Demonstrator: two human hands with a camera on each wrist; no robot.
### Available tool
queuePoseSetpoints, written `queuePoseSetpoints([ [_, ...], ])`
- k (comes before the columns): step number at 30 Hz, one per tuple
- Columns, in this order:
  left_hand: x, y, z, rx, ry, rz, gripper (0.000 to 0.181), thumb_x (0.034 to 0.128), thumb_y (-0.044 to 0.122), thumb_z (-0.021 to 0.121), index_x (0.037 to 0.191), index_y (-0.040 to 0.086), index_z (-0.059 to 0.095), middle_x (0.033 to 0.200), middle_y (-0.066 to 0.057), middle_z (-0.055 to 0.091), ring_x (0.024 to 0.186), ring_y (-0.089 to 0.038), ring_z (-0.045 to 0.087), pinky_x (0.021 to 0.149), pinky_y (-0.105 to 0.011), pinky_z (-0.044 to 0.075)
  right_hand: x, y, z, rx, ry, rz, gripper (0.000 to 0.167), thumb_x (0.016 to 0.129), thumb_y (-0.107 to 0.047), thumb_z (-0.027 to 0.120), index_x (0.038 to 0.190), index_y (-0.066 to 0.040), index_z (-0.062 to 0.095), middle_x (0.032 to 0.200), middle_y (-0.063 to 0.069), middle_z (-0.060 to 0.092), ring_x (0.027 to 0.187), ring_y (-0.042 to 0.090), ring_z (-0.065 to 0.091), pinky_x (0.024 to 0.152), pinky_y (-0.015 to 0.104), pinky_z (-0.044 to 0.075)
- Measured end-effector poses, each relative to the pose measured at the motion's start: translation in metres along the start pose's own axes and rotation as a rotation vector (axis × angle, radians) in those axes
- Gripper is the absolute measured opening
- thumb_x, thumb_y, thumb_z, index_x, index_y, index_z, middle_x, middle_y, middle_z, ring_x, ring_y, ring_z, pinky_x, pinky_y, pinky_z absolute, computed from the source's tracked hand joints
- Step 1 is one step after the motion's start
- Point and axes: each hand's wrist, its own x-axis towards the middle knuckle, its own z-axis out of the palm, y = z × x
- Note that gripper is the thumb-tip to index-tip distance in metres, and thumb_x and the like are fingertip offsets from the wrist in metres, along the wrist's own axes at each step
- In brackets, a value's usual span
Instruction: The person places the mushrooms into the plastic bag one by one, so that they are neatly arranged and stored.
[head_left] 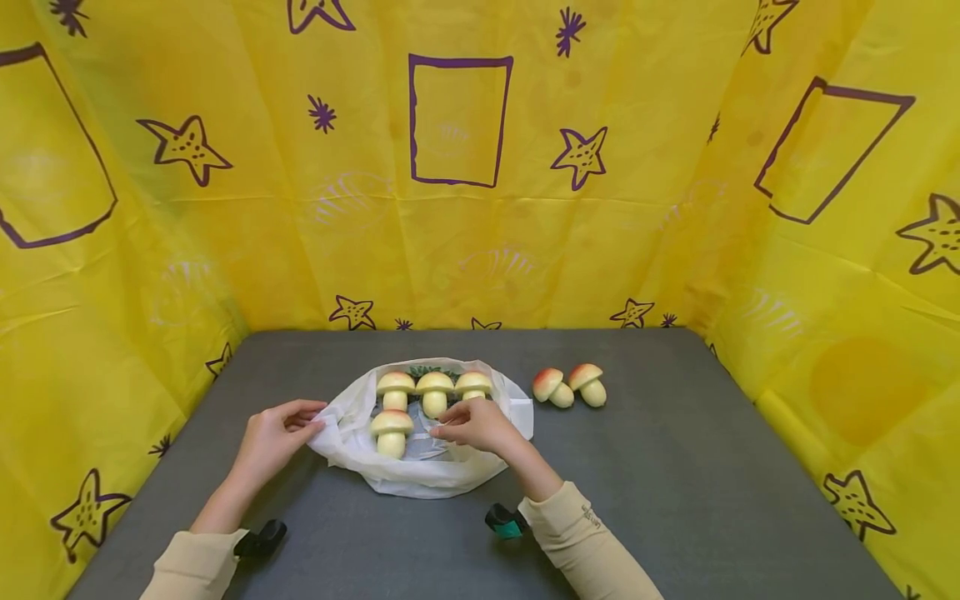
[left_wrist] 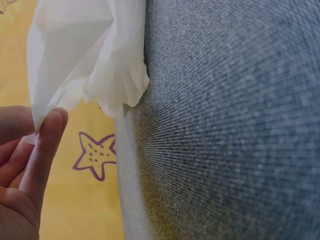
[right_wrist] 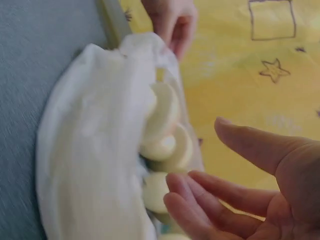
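Note:
A white plastic bag (head_left: pixel 420 482) lies with its mouth spread wide on the grey table. Inside it are several toy mushrooms with pale stems and yellow-red caps, the nearest mushroom (head_left: pixel 392 435) toward the left. My left hand (head_left: pixel 273 435) pinches the bag's left rim between thumb and fingers; the left wrist view shows the thin plastic (left_wrist: pixel 75 55) pulled taut there. Over the bag's right part hovers my right hand (head_left: pixel 478 423), thumb apart from the loosely bent fingers and nothing between them. It partly covers the mushrooms at the right.
Two more mushrooms, a left one (head_left: pixel 553 388) and a right one (head_left: pixel 588 385), lie on the table (head_left: pixel 675 483) right of the bag. Some green leafy stuff (head_left: pixel 431 372) shows at the bag's far side. Yellow cloth (head_left: pixel 465 258) with drawn stars walls the back and sides.

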Motion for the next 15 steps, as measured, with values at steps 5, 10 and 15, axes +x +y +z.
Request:
queuePoseSetpoints([
  [5, 0.000, -0.001, 0.001, 0.007, -0.011, -0.002, 0.023, 0.0769, 0.008, 0.077, 0.099, 0.008, 0.073, 0.082, -0.006, 0.071, 0.065, 0.003, 0.059, 0.057, -0.012, 0.049, -0.005, 0.001, -0.023, -0.052, 0.048, -0.056, 0.035, 0.084, -0.030, 0.071, 0.107, -0.003, 0.070, 0.091, 0.008, 0.072, 0.082, 0.029, 0.069, 0.072, 0.040, 0.057],
  [10, 0.000, -0.002, 0.002, 0.003, -0.010, -0.002, 0.023, 0.0766, 0.008, 0.077, 0.100, 0.008, 0.073, 0.082, -0.006, 0.071, 0.066, 0.003, 0.060, 0.058, -0.012, 0.050, -0.009, 0.007, -0.046, -0.074, 0.123, -0.046, 0.038, 0.084, -0.033, 0.071, 0.110, -0.004, 0.069, 0.095, 0.008, 0.072, 0.082, 0.024, 0.069, 0.070, 0.034, 0.057],
  [15, 0.001, -0.003, 0.001, 0.007, -0.005, 0.002, 0.023, 0.0766, 0.008, 0.077, 0.099, 0.007, 0.073, 0.082, -0.006, 0.071, 0.066, 0.003, 0.059, 0.058, -0.011, 0.049, -0.012, 0.013, -0.065, -0.026, 0.179, -0.008, 0.038, 0.085, -0.029, 0.070, 0.111, -0.001, 0.068, 0.098, 0.012, 0.071, 0.087, 0.032, 0.068, 0.076, 0.040, 0.056],
])
